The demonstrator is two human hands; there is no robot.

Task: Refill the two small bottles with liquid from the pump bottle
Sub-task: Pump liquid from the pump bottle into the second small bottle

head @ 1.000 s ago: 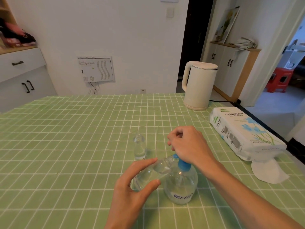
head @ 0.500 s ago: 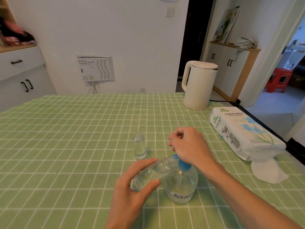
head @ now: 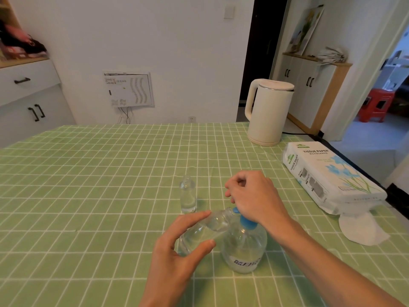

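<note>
1. My left hand (head: 177, 251) holds a small bottle (head: 203, 229): thumb on the near side, fingers along the far side, curled round its clear body.
2. That bottle is tilted, base toward me and to the left, neck pointing up and right. The neck touches or nearly touches the blue pump head (head: 245, 222); the exact contact is hidden under my right hand.
3. My right hand (head: 250, 196) sits on top of the pump head with the fingers curled in. I cannot tell whether they grip the head or only press on it.
4. The pump bottle (head: 243, 247) stands upright on the table (head: 88, 196), directly under my right hand and just right of my left hand. It is clear, with liquid inside and a label low on the front.
5. The second small bottle (head: 188, 197) stands upright on its own, just beyond my left fingertips and left of my right hand. Neither hand touches it.
6. Further off: a white kettle (head: 267, 114) at the far right of the table, and a tissue pack (head: 327, 176) near the right edge with a loose tissue (head: 363, 229) lying beside it – all well apart from the bottles.
</note>
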